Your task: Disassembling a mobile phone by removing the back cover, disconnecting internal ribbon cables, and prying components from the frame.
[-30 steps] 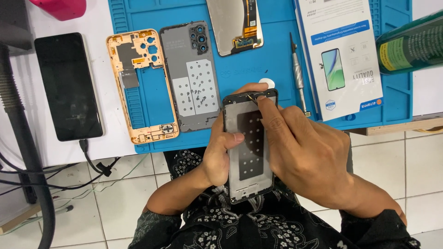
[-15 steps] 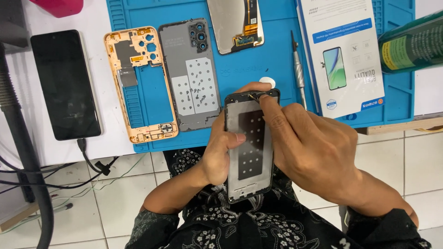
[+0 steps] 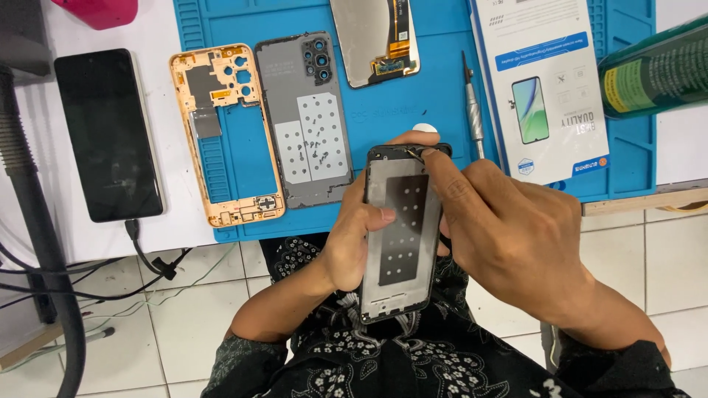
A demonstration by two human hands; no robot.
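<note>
My left hand (image 3: 352,239) grips a grey phone frame (image 3: 400,243) from its left side, thumb lying across its front, and holds it upright over my lap. My right hand (image 3: 509,236) covers the frame's right edge, its fingertips pinched at the top right corner; whether they hold anything small there I cannot tell. On the blue mat (image 3: 435,88) behind lie an orange phone mid-frame (image 3: 225,133), a grey back cover with camera holes (image 3: 310,121) and a display panel (image 3: 376,37).
A screwdriver (image 3: 473,103) lies on the mat beside a white phone-part box (image 3: 546,88). A dark green cylinder (image 3: 656,70) rests at the right. A black phone (image 3: 107,133) with a cable sits on the white table at left. Tiled floor below.
Both hands and the grey frame stay almost in place; my right fingertips have shifted slightly at the frame's top corner.
</note>
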